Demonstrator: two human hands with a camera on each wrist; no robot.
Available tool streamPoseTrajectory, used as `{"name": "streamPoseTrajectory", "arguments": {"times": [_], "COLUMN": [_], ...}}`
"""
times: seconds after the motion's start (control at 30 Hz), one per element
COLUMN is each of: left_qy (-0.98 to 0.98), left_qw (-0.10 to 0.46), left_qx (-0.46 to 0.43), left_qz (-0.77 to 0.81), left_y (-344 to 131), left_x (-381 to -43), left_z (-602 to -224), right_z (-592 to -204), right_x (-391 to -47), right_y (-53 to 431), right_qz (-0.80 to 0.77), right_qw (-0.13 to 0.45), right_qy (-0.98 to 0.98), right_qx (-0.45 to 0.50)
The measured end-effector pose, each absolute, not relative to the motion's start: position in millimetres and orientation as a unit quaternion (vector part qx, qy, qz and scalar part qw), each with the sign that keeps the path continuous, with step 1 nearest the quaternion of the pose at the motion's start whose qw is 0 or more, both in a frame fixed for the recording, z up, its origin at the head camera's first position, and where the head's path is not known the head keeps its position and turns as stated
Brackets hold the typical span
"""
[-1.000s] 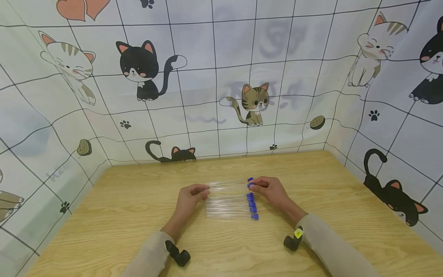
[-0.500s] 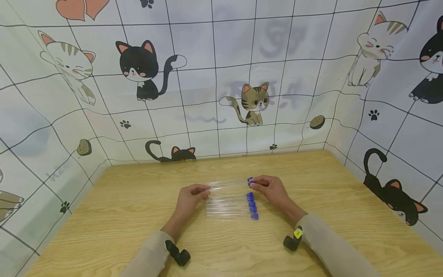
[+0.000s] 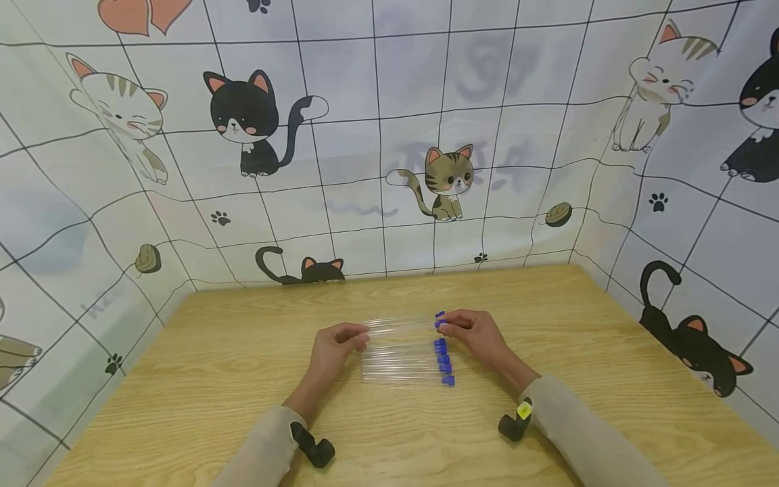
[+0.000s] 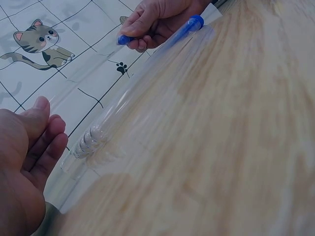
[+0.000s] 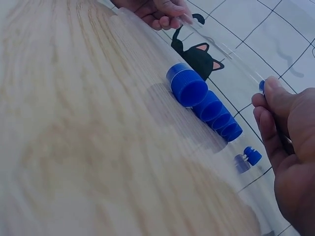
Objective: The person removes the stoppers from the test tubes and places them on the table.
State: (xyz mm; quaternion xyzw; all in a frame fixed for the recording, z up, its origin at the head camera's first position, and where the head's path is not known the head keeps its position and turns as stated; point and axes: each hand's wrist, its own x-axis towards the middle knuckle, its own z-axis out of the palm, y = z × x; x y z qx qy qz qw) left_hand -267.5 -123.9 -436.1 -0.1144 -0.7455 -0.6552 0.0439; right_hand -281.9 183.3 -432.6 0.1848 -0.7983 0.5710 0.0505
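Observation:
Between my hands, one clear test tube (image 4: 88,76) is held up off the table. My left hand (image 3: 331,348) pinches its rounded end between thumb and fingers. At the other end, my right hand (image 3: 477,335) pinches the tube's blue cap (image 4: 125,40); the fingers partly hide it. Nearer the person, several capped test tubes (image 3: 402,365) lie side by side, their blue caps (image 5: 189,86) all pointing right. Another blue cap (image 5: 252,156) shows beyond that row, on a tube farther back.
The wooden table (image 3: 243,379) runs back to a white grid-patterned cloth (image 3: 347,149) printed with cats, which surrounds it at the back and sides. A black wrist camera (image 3: 313,446) sits on the left sleeve and another camera (image 3: 514,425) on the right.
Both hands stay in nearly the same place on the tube. The held blue cap shifts only very slightly at the right fingertips; the lying tubes have not moved.

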Motion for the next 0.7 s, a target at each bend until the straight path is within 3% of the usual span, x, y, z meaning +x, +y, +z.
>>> {"name": "streamPoseTrajectory", "arguments": {"times": [0.2, 0.7], "left_qy": [-0.748, -0.749], "left_qw": [0.039, 0.044], "left_qx": [-0.118, -0.121], "left_qz": [-0.651, -0.650], "left_y": [-122.5, -123.1], "left_x": [-253.7, -255.4], "left_z": [-417.4, -418.8], "right_z": [-442.0, -439.9], "right_x": [-289.2, -289.0], "right_y": [186.9, 189.1], "right_qz": [0.565, 0.564], "right_qw": [0.037, 0.019], "right_qy": [-0.801, -0.798], "right_qx": [0.195, 0.212]}}
